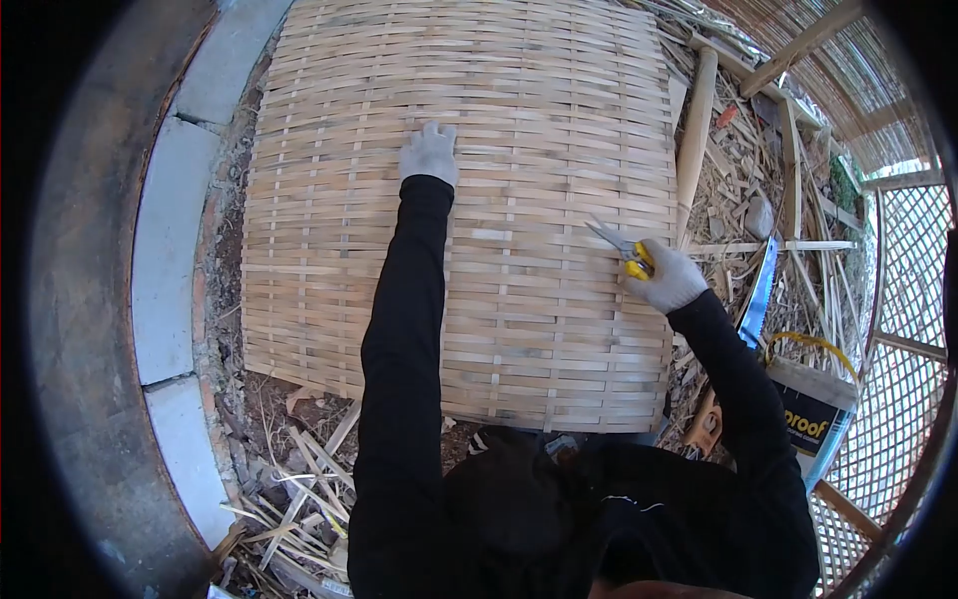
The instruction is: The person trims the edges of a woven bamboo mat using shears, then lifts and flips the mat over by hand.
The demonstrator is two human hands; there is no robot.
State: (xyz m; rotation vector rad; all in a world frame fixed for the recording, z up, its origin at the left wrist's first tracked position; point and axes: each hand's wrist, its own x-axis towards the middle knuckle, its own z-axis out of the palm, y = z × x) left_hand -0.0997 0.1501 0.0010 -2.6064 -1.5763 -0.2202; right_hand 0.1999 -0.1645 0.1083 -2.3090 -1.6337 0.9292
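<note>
A large mat (539, 329) woven from flat bamboo strips lies in front of me. My left hand (429, 155), in a pale work glove, rests on the upper middle of the mat with its fingers laid against the strips. The gloved right hand (667, 278) is closed around yellow-handled pruning snips (639, 262) near the mat's right edge. Their metal blades point left and stand slightly apart over the weave.
On the right lie a handsaw (760, 295) with a blue-looking blade, a wooden pole (696, 145) and many bamboo scraps. A labelled bucket (813, 399) stands beside a lattice panel (910, 270). Pale blocks (175, 250) line the left side. Split strips (299, 489) litter the lower left ground.
</note>
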